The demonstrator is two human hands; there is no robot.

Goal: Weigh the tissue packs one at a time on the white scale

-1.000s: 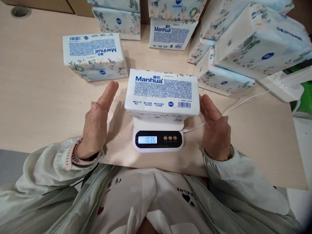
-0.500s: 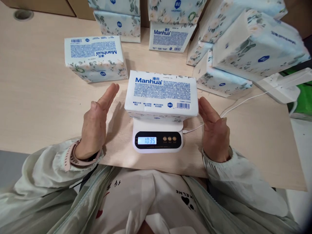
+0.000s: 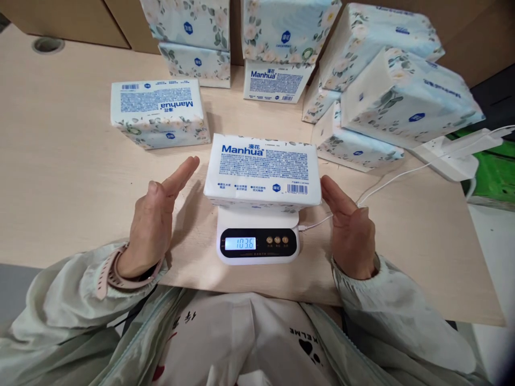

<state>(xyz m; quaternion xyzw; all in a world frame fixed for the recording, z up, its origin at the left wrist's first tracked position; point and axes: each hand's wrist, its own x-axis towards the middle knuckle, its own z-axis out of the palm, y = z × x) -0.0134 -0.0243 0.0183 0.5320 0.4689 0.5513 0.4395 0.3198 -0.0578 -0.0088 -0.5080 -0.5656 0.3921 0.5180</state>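
Note:
A white and blue tissue pack printed "Manhua" rests on a white digital scale, covering most of its platform. The lit display reads about 103.6. To the left of the pack, my left hand is held apart from it, fingers stretched out and palm facing inward, with nothing in it. My right hand stands just off the pack's right end, also stretched out and holding nothing; whether its fingertips brush the wrapper I cannot tell.
Another tissue pack lies on the wooden table at the left. Stacked packs stand at the back, with more stacked packs at the right. A white cable runs from the scale toward a power strip.
The view has tilted slightly, so everything sits lower in the picture. The display has gone from 103.5 to 103.6. Both hands keep nearly the same pose beside the pack.

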